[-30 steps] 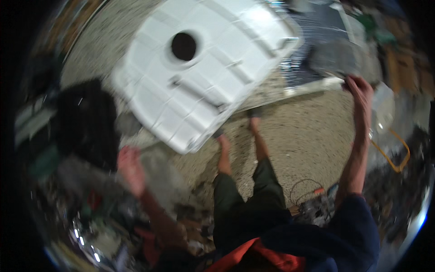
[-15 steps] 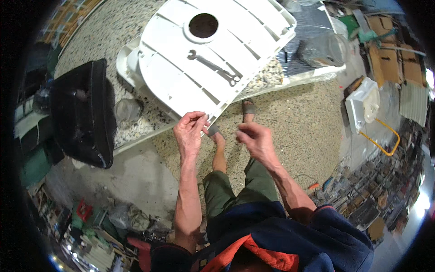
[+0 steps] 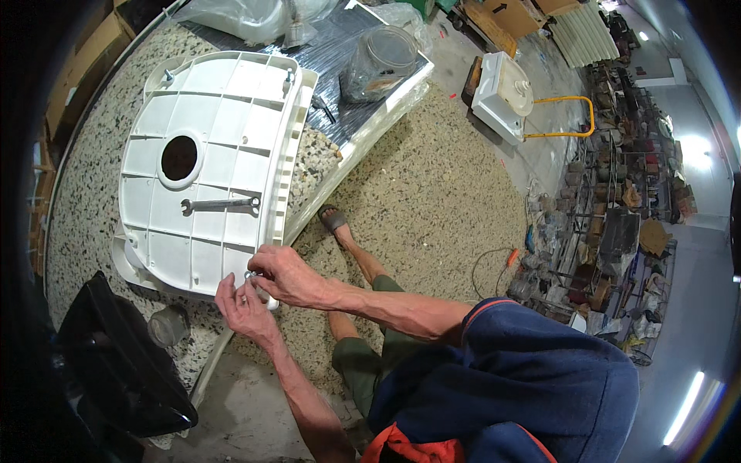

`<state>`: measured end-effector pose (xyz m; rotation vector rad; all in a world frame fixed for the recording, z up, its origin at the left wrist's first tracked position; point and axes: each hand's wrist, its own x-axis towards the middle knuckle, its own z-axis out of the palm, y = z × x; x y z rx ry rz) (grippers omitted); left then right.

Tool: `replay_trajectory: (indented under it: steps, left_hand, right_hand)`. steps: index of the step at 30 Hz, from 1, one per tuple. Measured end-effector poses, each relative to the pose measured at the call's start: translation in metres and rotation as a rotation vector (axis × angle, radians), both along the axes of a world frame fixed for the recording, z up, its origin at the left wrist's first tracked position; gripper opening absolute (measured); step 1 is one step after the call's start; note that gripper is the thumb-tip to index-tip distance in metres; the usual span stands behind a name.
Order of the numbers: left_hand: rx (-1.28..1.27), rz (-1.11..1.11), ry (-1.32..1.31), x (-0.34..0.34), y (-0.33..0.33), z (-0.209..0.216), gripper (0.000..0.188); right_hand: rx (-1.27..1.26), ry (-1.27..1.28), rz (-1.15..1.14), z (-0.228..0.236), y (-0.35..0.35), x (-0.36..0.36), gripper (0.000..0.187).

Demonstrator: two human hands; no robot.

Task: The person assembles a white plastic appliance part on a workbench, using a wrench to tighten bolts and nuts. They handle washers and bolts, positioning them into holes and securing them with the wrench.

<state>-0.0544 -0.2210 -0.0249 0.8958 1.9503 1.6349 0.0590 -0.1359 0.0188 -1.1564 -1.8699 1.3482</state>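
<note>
Since earlier, your left hand [image 3: 248, 306] and right hand [image 3: 292, 278] meet at the white panel [image 3: 220, 158] | right pinches mostly hidden metal piece [image 3: 248, 275]; left's grip unclear | wrench [image 3: 221, 205] far, jar [image 3: 167, 326] left

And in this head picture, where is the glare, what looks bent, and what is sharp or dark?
Head view: the long white tube lamp glares; head view: the pale speckled table bows along its left edge, and the corners go black; head view: the white ribbed plastic panel is crisp, the glossy black shell murky.
</note>
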Motion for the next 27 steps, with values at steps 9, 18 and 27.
replay_trajectory:
  steps: [9, 18, 27]
  left_hand:
    - [-0.090, -0.270, 0.405, -0.025, -0.001, 0.010, 0.029]
    - [-0.152, -0.130, 0.405, -0.002, 0.000, -0.001, 0.041]
    - [-0.087, -0.185, 0.438, -0.003, 0.003, -0.008, 0.039]
  right_hand:
    - [0.073, -0.005, 0.090, -0.006, 0.009, -0.015, 0.012]
    - [0.182, -0.193, 0.276, 0.000, 0.011, -0.019, 0.013]
    - [0.303, -0.236, 0.392, 0.003, 0.016, -0.016, 0.025]
